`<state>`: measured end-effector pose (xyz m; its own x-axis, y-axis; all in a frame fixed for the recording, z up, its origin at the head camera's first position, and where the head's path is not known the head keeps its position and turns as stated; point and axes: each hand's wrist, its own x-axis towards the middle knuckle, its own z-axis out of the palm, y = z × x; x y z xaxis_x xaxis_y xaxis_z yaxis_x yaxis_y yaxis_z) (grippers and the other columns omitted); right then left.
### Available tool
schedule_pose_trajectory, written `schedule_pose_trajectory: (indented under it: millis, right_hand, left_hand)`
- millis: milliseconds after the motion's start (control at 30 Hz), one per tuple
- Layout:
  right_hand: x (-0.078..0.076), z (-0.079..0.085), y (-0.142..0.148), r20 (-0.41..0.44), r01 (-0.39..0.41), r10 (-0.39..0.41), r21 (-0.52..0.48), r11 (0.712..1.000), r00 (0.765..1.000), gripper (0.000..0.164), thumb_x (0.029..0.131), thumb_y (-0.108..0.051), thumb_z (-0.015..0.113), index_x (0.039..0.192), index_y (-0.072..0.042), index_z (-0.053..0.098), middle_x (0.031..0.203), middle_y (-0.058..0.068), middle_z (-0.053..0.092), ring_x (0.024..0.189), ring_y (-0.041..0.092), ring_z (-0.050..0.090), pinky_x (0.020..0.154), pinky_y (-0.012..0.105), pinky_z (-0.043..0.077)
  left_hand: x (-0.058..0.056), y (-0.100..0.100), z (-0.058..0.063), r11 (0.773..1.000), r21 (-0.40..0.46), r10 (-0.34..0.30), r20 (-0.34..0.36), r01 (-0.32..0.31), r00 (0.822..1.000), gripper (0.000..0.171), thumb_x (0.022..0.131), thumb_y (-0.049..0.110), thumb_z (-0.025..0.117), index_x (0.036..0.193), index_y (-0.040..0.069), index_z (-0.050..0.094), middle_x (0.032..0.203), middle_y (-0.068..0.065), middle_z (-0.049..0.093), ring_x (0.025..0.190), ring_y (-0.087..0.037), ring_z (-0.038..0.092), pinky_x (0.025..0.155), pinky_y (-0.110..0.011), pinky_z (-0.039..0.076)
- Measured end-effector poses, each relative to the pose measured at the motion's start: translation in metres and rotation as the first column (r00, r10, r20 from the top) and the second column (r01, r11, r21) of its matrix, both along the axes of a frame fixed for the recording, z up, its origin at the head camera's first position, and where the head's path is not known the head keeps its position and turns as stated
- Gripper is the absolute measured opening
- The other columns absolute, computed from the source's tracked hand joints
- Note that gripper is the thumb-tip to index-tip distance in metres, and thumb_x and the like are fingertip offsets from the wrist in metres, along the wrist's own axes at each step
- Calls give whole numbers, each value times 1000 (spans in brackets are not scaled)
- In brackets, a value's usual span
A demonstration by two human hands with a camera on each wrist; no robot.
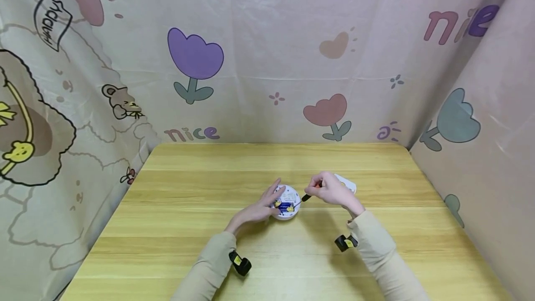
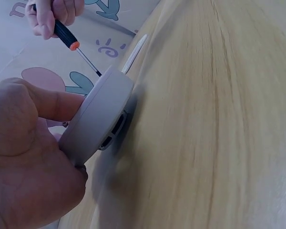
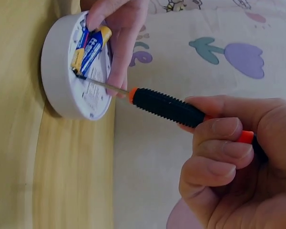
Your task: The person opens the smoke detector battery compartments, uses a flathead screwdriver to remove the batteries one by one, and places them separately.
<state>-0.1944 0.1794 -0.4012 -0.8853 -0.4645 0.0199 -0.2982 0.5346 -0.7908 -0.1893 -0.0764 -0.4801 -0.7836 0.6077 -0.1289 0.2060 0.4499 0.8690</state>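
A round white battery-powered device (image 1: 291, 195) sits on the table, its open underside facing up. Blue-and-yellow batteries (image 3: 91, 53) lie in its compartment, one tilted with an end raised. My left hand (image 1: 260, 207) grips the device's rim, thumb on one side and fingers on the other; in the right wrist view a fingertip touches the batteries. Between thumb and curled fingers, my right hand (image 1: 332, 190) holds a screwdriver (image 3: 167, 107) with a black and orange handle. The screwdriver's tip is at the lower end of a battery, by the compartment's edge.
A flat white piece (image 1: 349, 184) lies on the wooden table (image 1: 188, 189) behind the right hand, partly hidden by it. Black wrist cameras (image 1: 240, 264) hang at both sleeves. A patterned curtain (image 1: 259, 59) stands behind the table and along its sides.
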Motion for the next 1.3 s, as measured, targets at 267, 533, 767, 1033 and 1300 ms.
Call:
schedule_pose_trajectory:
  millis: [267, 533, 767, 1033, 1300]
  right_hand:
    - [-3, -9, 14, 133, 45, -33, -91, 995, 991, 23, 93, -12, 67, 81, 6, 67, 54, -9, 44, 44, 0, 35, 42, 15, 27]
    - [-5, -19, 24, 232, 97, -53, -185, 978, 971, 27, 94, -14, 68, 86, 11, 65, 52, -9, 44, 43, 3, 35, 42, 17, 30]
    - [-6, -37, 36, 273, 127, -52, -265, 956, 961, 32, 95, -11, 68, 93, 20, 60, 52, -8, 46, 45, 4, 39, 45, 19, 36]
    - [-3, -27, 31, 222, 153, -109, -195, 969, 969, 27, 92, -17, 72, 90, 10, 67, 63, -5, 50, 45, 4, 40, 43, 19, 36]
    - [0, -13, 22, 97, 150, -146, -41, 988, 985, 19, 91, -19, 72, 84, -2, 73, 57, -9, 48, 46, 2, 39, 43, 17, 32]
  left_hand:
    - [-3, -4, -6, 999, 25, -21, 3, 21, 1000, 80, 94, 9, 53, 162, 11, 12, 170, -9, -18, 156, -41, -14, 121, -74, -3]
    - [-5, -7, -7, 999, 23, -47, -6, 47, 999, 79, 96, 11, 53, 162, 11, 10, 169, -10, -20, 156, -40, -15, 122, -72, -4]
    - [-5, -9, -8, 998, 40, -55, 7, 55, 998, 78, 97, 11, 53, 162, 11, 10, 169, -11, -20, 156, -41, -15, 123, -70, -4]
    - [-5, -11, -6, 998, 19, -63, -6, 63, 998, 77, 99, 15, 53, 162, 9, 9, 170, -12, -18, 156, -41, -14, 123, -70, -3]
    - [-5, -9, -7, 998, 20, -59, 8, 58, 998, 76, 100, 16, 52, 162, 11, 10, 170, -10, -18, 156, -39, -15, 123, -70, -3]
